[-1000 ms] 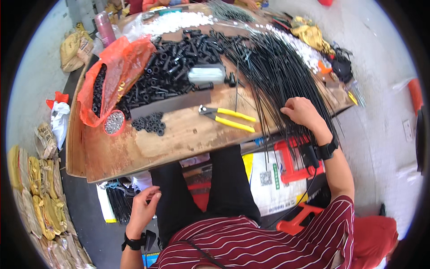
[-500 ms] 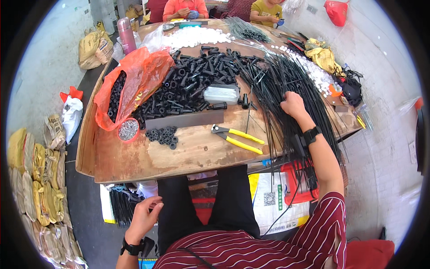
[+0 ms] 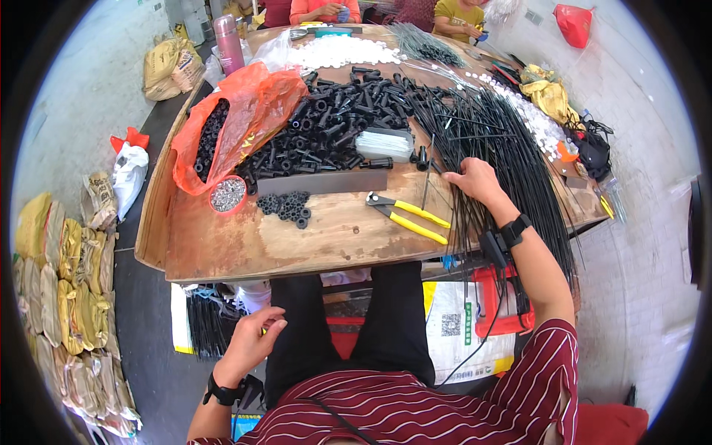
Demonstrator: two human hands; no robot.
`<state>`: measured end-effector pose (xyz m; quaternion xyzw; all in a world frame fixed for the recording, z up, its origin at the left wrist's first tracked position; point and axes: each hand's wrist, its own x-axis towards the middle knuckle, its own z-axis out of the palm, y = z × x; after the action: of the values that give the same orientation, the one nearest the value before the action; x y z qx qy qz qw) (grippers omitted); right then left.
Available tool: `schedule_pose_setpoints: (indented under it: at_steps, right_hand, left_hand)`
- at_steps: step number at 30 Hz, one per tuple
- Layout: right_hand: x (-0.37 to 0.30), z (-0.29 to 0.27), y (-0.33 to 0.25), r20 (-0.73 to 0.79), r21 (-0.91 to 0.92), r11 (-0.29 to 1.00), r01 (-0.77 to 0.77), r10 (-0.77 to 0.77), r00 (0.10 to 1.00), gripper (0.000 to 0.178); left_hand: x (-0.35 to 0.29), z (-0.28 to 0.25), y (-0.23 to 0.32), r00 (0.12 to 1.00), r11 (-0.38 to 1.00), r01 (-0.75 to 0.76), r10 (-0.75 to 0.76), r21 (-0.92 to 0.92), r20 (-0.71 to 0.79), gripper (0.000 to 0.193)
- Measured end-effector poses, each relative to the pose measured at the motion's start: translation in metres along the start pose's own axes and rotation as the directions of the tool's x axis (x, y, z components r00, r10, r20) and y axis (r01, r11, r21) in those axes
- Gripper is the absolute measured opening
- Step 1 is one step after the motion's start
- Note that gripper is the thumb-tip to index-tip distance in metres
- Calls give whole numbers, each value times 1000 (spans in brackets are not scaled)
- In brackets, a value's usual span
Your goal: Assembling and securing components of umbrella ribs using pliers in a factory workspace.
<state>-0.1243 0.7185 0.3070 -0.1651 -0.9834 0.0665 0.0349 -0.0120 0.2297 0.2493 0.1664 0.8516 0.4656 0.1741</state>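
My right hand (image 3: 475, 180) rests on a spread of long thin black rods (image 3: 504, 148) at the right side of the wooden table (image 3: 222, 248), its fingers pinching at them. Below the table's front edge, beside my knee, my left hand (image 3: 252, 337) has its fingers curled around something small that I cannot make out. Yellow-handled pliers (image 3: 408, 215) lie on the table just left of my right hand. A small cluster of black rings (image 3: 288, 205) sits in front of a grey metal bar (image 3: 322, 182).
A big heap of black plastic tubes (image 3: 326, 122) fills the table's middle, with an orange bag (image 3: 237, 119) of more at the left. A small dish of metal bits (image 3: 228, 194), white pieces (image 3: 341, 53) and other people sit farther back. Sacks line the floor at left.
My right hand has slid left and farther up the table along the black rods. My left hand has risen a little below the table edge.
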Motion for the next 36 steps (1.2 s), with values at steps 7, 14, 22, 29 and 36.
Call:
schedule_pose_setpoints:
  at_steps: [7, 14, 22, 29, 36]
  right_hand:
    - [11, -14, -1, 100, -78, 997, -20, 28, 995, 38]
    - [17, -27, 27, -216, 283, 959, 14, 49, 975, 33]
    - [-8, -42, 4, 259, 790, 553, -264, 90, 962, 18]
    - [-7, -36, 67, 123, 542, 817, -199, 157, 980, 21]
    - [2, -41, -1, 290, 751, 638, -172, -83, 954, 24]
  left_hand:
    - [-5, -5, 9, 1000, 1000, -21, 21, 20, -7, 23]
    - [15, -4, 67, 940, 939, -342, 341, 27, 20, 22]
    - [17, 0, 178, 414, 408, -894, 910, -186, 8, 26]
    - [-73, 5, 210, 367, 409, -842, 912, -351, 181, 21]
    - [-53, -22, 216, 503, 520, -786, 853, -335, 144, 19]
